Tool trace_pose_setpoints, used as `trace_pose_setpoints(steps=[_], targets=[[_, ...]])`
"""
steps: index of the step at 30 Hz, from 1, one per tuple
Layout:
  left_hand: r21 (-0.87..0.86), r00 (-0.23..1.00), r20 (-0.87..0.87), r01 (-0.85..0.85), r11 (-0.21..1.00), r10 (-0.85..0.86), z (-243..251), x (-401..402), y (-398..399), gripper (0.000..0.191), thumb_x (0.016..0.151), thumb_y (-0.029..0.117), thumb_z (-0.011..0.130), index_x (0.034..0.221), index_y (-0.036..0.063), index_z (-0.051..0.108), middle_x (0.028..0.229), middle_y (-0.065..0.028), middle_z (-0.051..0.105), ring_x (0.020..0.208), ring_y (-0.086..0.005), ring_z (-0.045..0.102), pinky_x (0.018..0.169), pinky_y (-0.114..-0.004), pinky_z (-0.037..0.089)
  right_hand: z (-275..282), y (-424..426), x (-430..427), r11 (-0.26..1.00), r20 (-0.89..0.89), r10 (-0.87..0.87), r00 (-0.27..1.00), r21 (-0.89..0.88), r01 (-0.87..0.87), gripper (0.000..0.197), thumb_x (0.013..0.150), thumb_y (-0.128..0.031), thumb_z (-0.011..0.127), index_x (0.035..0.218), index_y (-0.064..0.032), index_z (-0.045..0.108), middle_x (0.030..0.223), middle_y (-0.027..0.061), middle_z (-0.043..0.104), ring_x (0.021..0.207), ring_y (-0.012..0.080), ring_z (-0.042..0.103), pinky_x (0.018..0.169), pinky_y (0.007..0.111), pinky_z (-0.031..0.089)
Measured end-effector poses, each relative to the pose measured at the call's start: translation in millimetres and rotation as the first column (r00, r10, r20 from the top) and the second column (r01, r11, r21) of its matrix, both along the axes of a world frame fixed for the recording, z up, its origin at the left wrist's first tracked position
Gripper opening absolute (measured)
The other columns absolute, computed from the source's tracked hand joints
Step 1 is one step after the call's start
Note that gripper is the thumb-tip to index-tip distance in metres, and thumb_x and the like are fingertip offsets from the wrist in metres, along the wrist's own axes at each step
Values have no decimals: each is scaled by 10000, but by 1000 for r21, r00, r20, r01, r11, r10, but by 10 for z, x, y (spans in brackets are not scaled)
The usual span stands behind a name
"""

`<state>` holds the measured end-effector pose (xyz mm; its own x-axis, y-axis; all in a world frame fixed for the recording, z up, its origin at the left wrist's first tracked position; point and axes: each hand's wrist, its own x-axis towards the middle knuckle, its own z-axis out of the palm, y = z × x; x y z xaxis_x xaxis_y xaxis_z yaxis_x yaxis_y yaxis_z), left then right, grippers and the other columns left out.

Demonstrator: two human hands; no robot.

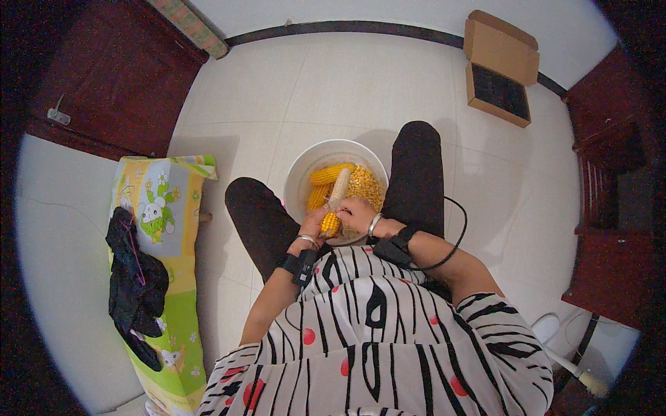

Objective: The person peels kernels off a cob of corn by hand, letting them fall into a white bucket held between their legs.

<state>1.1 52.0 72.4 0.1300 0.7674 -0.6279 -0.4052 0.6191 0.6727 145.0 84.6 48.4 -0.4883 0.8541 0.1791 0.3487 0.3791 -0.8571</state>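
A partly shelled ear of corn [330, 223] slants over the bucket. Its far part is a pale bare cob [340, 188], and yellow kernels cover the end nearer me. My left hand [313, 222] grips that kernelled end from the left side. From the right, my right hand [359, 213] has its bunched fingers on the ear just beside the kernels. Below both hands, the white bucket [297, 171] stands between my knees. Inside it lie whole yellow corn ears [330, 174] on the left and loose kernels [364, 184] on the right.
To the left stands something draped in a cartoon-print cloth [179, 281], with a black garment [135, 291] on it. An open cardboard box [497, 96] sits on the tiled floor [359, 83] at far right. A black cable [464, 229] loops from my right wrist device [395, 250].
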Motion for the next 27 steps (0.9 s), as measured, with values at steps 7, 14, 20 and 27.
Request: trace_pose_setpoints(steps=[7, 14, 20, 27], targets=[[-19, 998, -57, 17, 1000, -18, -34, -20, -5, 254, 740, 236, 480, 875, 22, 477, 739, -57, 538, 600, -158, 542, 500, -279, 457, 79, -24, -16, 999, -35, -33, 999, -17, 33, 154, 659, -153, 494, 596, -14, 472, 527, 147, 482, 488, 275, 495, 456, 343, 373], [-56, 999, 46, 19, 998, -17, 111, 44, -10, 283, 725, 266, 489, 900, 44, 471, 750, -65, 543, 601, -165, 546, 481, -282, 459, 43, -13, -11, 981, -101, -54, 993, -192, 33, 149, 676, -121, 487, 584, -5, 470, 479, 108, 478, 438, 198, 495, 429, 298, 377], [-52, 998, 51, 39, 998, -37, -38, 0, -7, 328, 707, 298, 502, 915, 47, 465, 752, -64, 541, 590, -171, 543, 469, -291, 459, 38, -2, -24, 979, -141, -21, 990, -203, -8, 160, 687, -119, 477, 578, -1, 482, 470, 69, 485, 414, 150, 473, 419, 275, 373], [4, 997, 44, -57, 998, 57, -184, -19, 2, 304, 731, 263, 474, 934, 39, 454, 774, -75, 534, 626, -177, 544, 497, -301, 465, 168, -3, 15, 889, -88, -115, 990, -453, 63, 183, 690, -141, 483, 570, -7, 513, 462, 44, 492, 403, 108, 457, 394, 242, 358]])
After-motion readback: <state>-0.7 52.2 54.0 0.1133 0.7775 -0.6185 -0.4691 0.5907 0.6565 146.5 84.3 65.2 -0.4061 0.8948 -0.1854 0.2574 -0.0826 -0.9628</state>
